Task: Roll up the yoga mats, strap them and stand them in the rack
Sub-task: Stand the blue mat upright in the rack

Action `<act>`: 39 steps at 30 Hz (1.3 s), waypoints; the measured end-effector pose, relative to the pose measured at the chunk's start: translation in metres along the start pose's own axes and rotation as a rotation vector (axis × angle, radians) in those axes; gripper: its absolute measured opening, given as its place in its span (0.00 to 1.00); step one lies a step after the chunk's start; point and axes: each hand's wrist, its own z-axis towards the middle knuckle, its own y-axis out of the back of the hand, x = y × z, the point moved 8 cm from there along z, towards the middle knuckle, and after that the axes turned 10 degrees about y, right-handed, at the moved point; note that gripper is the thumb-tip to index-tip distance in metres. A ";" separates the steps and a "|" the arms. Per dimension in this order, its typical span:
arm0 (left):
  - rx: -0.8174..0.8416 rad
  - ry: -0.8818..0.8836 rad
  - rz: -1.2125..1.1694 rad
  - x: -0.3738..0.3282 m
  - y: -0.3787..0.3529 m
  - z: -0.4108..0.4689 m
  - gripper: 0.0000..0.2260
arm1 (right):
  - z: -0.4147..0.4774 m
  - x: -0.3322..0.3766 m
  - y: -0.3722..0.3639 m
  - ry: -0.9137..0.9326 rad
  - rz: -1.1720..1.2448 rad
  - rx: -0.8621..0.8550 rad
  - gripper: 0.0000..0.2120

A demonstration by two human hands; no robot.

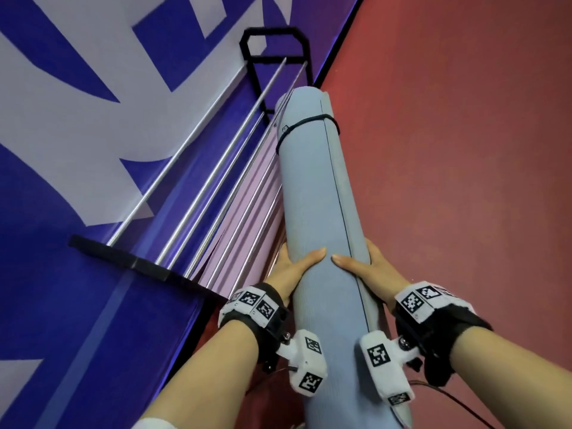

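Both left hand [292,269] and right hand [370,272] clasp the rolled yoga mat [312,187], fingers [312,254] curled round it; black strap [309,122] toward twelve o'clock, rack [216,168] at ten o'clock.

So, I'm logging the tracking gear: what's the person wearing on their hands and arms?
Left hand and right hand are ungloved. Each wrist has a black strap carrying white blocks printed with black square codes, one block jutting out on a bracket. A thin dark cable trails by the right forearm.
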 end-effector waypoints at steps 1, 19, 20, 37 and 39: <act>-0.004 0.002 -0.007 -0.002 0.000 0.002 0.44 | 0.004 0.002 0.000 0.001 -0.007 0.012 0.31; -0.125 0.061 0.027 -0.042 0.038 0.027 0.43 | 0.066 0.019 -0.032 -0.045 -0.017 0.019 0.38; -0.161 0.054 0.057 -0.045 0.041 0.025 0.40 | 0.067 0.020 -0.034 -0.048 -0.014 0.017 0.37; -0.371 -0.110 0.675 -0.097 0.054 0.016 0.44 | 0.124 0.027 -0.057 -0.035 0.133 -0.065 0.24; -0.379 -0.129 0.735 -0.105 0.056 0.013 0.43 | 0.128 0.029 -0.061 -0.030 0.157 -0.085 0.24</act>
